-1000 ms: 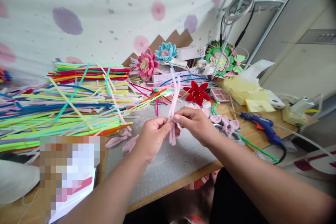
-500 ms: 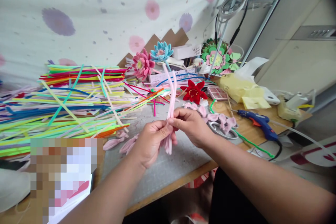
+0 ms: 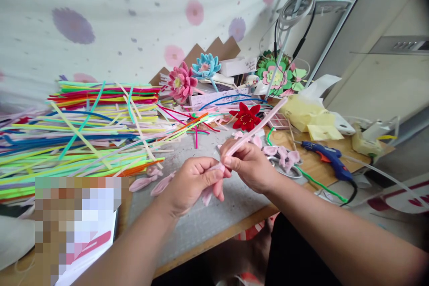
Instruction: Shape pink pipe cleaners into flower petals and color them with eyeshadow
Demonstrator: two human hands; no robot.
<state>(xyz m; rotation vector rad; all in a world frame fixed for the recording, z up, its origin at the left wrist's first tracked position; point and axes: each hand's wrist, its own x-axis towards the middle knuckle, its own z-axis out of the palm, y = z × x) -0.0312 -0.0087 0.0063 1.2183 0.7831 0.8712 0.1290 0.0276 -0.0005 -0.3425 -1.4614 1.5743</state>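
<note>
Pale pink pipe cleaners [image 3: 256, 128] pass through both hands, their long ends pointing up and to the right. My left hand [image 3: 197, 178] is closed in a pinch on them, and a short pink end shows below its fingers. Right beside it, my right hand [image 3: 246, 163] pinches the same pipe cleaners between thumb and fingers. Pink looped pieces [image 3: 163, 184] lie on the grey mat left of my left hand. More pink shaped pieces [image 3: 283, 154] rest by a pair of scissors [image 3: 295, 172], partly hidden behind my right hand.
Bundles of coloured pipe cleaners [image 3: 83, 138] cover the left side. A red flower [image 3: 246, 116] lies behind the hands, with a pink flower [image 3: 182, 82] and a blue flower [image 3: 205, 65] farther back. A blue glue gun [image 3: 328, 158] is at the right, near a yellow bag [image 3: 304, 109].
The long ends of the pink pipe cleaners have swung from nearly upright down to the right. Both hands stay close together, still pinching them.
</note>
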